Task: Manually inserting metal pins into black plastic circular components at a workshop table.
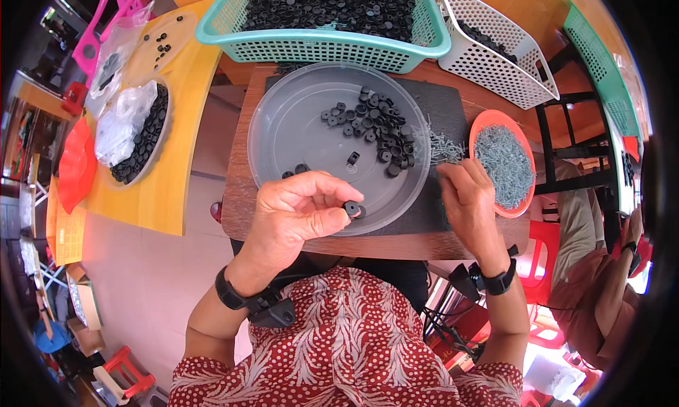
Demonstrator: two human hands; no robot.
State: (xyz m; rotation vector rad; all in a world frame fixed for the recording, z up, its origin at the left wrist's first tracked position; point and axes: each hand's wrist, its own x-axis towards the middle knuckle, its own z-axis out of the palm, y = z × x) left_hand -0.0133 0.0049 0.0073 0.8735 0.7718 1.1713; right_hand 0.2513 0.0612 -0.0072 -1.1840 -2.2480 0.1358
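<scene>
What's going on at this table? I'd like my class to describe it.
A seated person is handling small parts. The left hand pinches a small black piece over the near edge of a clear round tub with more black pieces in it. The right hand is by loose metal pins or screws, beside an orange bowl full of them; whether it holds one isn't clear. A green basket of black pieces stands behind.

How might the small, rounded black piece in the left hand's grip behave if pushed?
The black piece is probably light, being smaller than the thumb. Its rounded outline suggests it may roll. It looks fairly stiff, showing no visible bending.
</scene>
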